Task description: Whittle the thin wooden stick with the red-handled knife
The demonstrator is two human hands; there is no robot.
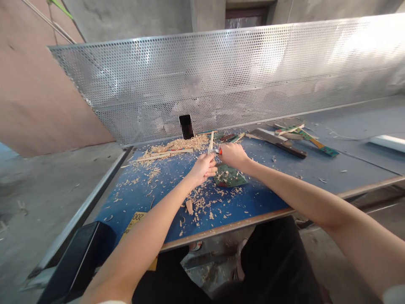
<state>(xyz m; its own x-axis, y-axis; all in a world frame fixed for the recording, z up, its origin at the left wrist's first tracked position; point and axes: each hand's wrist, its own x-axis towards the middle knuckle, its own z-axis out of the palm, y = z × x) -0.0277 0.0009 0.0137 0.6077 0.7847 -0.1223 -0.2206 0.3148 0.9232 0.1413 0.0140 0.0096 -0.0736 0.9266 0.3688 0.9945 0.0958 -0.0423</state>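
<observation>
My left hand [202, 169] is closed around a slim pale wooden stick [211, 142], which points up and away from me. From the right, my right hand [234, 155] grips a small knife with an orange handle [218, 151]; its blade meets the stick just above my left fingers. Most of the handle is hidden inside my fist. Beneath both hands a green cloth-like sheet [230, 176] lies on the blue table [152, 188], sprinkled with wood shavings [199, 202]. A short wood chip [189, 207] rests nearer to me.
A heap of shavings [177, 145] with thin wood strips [161, 155] lies before an upright black phone [186, 126]. Perforated metal [152, 84] walls the table's back. Rightward are a dark-handled saw [284, 145] and painted wood strips [319, 143]. A black box [76, 257] stands front left.
</observation>
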